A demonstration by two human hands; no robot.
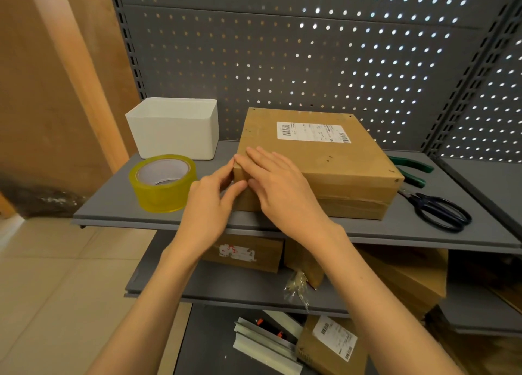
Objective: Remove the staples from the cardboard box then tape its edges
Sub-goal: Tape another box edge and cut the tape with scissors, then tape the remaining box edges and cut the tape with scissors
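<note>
A flat brown cardboard box [333,160] with a white shipping label lies on the grey shelf [113,202]. Both hands are at its near left corner. My right hand [279,188] lies flat with straight fingers pressing on the top edge of that corner. My left hand [210,196] touches the corner's side, its thumb and fingers extended against the cardboard. A yellowish roll of clear tape [163,182] stands on the shelf just left of the hands. Whether tape lies under the fingers is hidden.
A white open bin [175,127] stands behind the tape roll. Green-handled pliers [412,169] and dark scissors [440,209] lie right of the box. A grey pegboard backs the shelf. Lower shelves hold more cardboard boxes [245,251] and metal strips.
</note>
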